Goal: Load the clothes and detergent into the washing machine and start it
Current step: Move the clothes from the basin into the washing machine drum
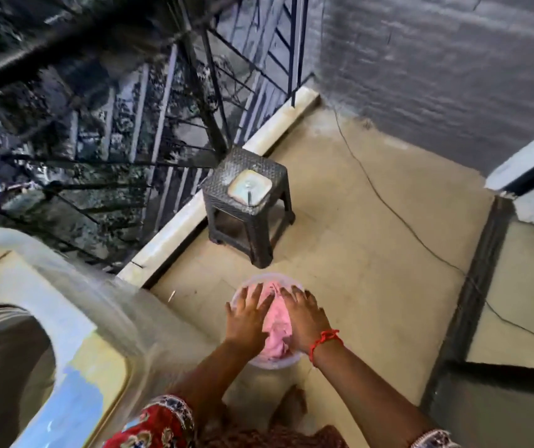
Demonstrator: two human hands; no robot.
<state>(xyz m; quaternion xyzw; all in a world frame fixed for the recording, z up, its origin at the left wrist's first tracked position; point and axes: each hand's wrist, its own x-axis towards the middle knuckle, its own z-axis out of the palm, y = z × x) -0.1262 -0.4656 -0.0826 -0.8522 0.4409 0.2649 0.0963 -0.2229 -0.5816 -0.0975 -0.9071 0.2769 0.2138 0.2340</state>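
The left hand [248,313] and right hand [304,315] both reach down into a round tub [270,362] standing on the floor [372,253]. Pink clothes [275,331] lie in the tub, between the two hands. Both hands rest on the clothes with fingers spread; whether either has closed a grip cannot be told. A red thread [325,342] circles the right wrist. The washer [65,318] stands at the left, its drum opening [6,367] uncovered. A dark stool [249,205] stands beyond the tub, near the railing [162,124]. A cable [388,202] runs across the floor.
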